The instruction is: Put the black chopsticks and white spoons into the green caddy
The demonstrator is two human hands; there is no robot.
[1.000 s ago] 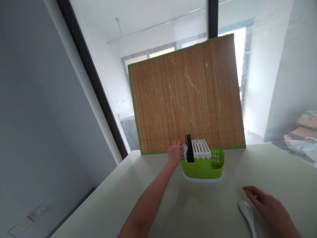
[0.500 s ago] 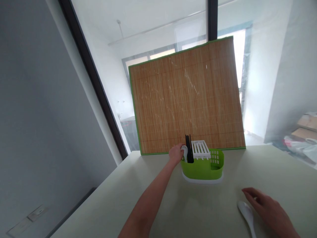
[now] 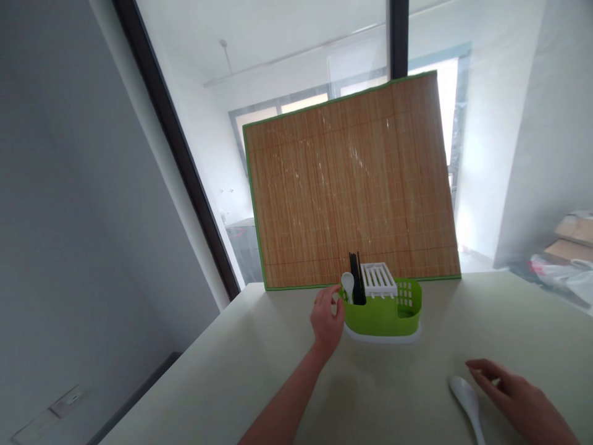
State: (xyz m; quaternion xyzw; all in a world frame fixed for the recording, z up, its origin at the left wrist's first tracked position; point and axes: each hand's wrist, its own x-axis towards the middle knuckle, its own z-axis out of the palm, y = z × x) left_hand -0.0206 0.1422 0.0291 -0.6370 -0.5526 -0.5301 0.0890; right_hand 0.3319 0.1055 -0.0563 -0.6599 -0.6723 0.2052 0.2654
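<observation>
Beside the left end of the green holder [image 3: 377, 320] is my left hand [image 3: 328, 318], its fingers apart and nothing between them. A white spoon [image 3: 347, 286] stands bowl up in the holder's left compartment, with black chopsticks [image 3: 356, 281] just right of it. The holder has a white slatted rack [image 3: 378, 279] on top and a perforated basket section at its right. At the lower right, a second white spoon [image 3: 467, 402] lies on the table. My right hand [image 3: 507, 389] hovers just right of that spoon, fingers curled loosely, thumb and fingertips near each other with no object visible in them.
The pale table [image 3: 222, 377] reaches back to a bamboo mat [image 3: 352, 185] with green edging, which stands upright against the glass behind the holder. A grey wall [image 3: 92, 216] rises at the left. Boxes and plastic bags are beyond the table at the far right.
My left hand has let go of the spoon in the holder and moved back toward me. The holder sits slightly further right. My right hand has shifted a little to the right.
</observation>
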